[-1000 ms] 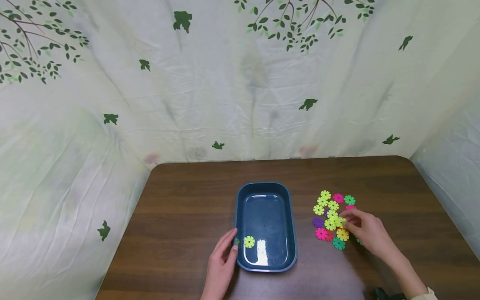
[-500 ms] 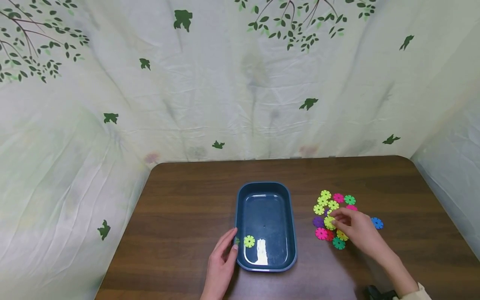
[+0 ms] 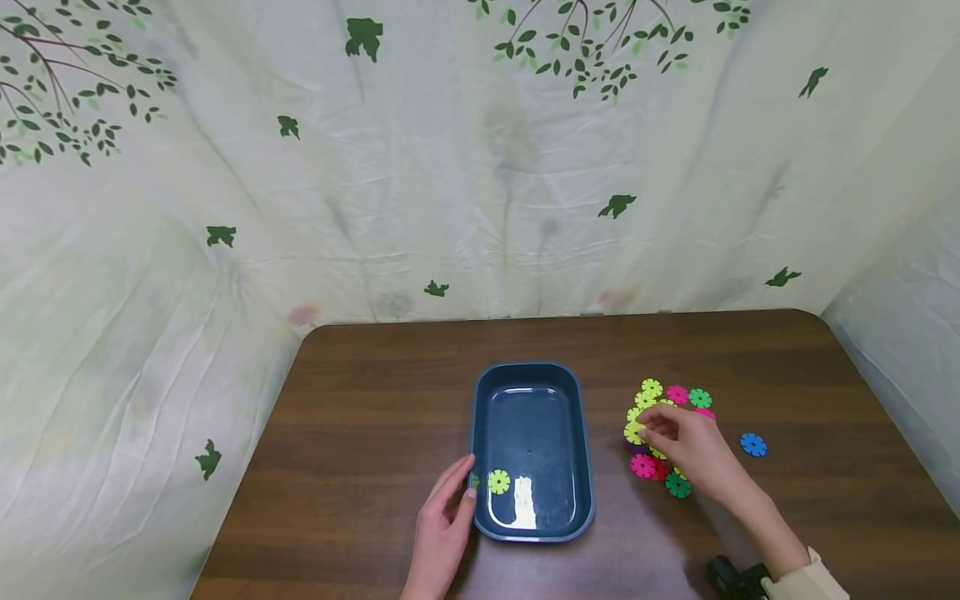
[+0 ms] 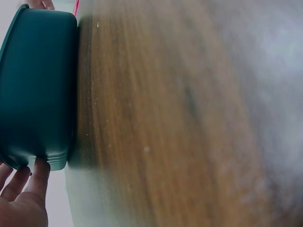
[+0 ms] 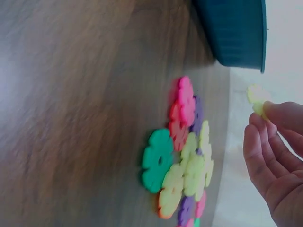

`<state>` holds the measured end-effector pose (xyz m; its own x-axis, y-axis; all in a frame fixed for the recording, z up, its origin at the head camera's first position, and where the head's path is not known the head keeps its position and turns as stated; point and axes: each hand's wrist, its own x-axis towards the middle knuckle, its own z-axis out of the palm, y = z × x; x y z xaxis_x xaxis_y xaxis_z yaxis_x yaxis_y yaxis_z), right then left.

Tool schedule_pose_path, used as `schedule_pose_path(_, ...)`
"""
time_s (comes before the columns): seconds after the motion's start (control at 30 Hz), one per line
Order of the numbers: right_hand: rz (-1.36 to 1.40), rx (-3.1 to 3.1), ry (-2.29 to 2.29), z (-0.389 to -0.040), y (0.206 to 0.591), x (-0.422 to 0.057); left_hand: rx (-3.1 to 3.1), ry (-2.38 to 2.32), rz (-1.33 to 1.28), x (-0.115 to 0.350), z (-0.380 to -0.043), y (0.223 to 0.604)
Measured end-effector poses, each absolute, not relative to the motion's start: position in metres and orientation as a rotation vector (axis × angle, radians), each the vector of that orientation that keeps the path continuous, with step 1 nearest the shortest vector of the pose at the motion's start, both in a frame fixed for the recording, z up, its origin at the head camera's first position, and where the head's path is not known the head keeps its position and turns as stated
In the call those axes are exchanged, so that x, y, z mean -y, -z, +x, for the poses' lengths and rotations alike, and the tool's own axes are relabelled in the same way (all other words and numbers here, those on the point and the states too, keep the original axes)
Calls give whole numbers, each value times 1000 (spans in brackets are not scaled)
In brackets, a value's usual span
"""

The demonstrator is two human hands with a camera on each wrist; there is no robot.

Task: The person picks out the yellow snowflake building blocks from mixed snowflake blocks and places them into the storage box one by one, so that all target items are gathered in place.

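Observation:
My left hand (image 3: 440,529) rests against the left side of a dark blue plastic tray (image 3: 532,442), fingers extended, fingertips and thumb at the rim. In the left wrist view its fingers touch the tray's outer wall. One yellow-green flower-shaped disc (image 3: 498,482) lies inside, near the left wall. My right hand (image 3: 697,454) pinches another yellow-green flower-shaped disc (image 5: 258,93) between thumb and fingertips, raised above the tabletop. Below it spreads a loose group of similar discs: pink (image 3: 642,466), green (image 5: 157,161), red (image 5: 178,127), purple and yellow ones, partly hidden by the hand.
Apart from the group, a blue disc (image 3: 753,445) lies to the right. A brown wooden table (image 3: 375,400) carries everything. White cloth (image 3: 465,183) printed with leaves hangs behind its far edge. A dark wrist device (image 3: 738,577) sits by the right sleeve.
My right hand has moved left over the group with the pinched yellow-green disc, uncovering the blue disc on the right. The left hand and tray stay in place.

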<state>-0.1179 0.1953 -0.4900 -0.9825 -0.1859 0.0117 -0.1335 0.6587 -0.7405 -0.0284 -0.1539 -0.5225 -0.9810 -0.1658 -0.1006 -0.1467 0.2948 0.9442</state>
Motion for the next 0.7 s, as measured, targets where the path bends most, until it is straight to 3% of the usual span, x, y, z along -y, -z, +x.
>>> schedule_pose_path(0.7, -318, -2752, 1305, -125, 478, -167, 2525, 1812, 308, 153, -28, 521)
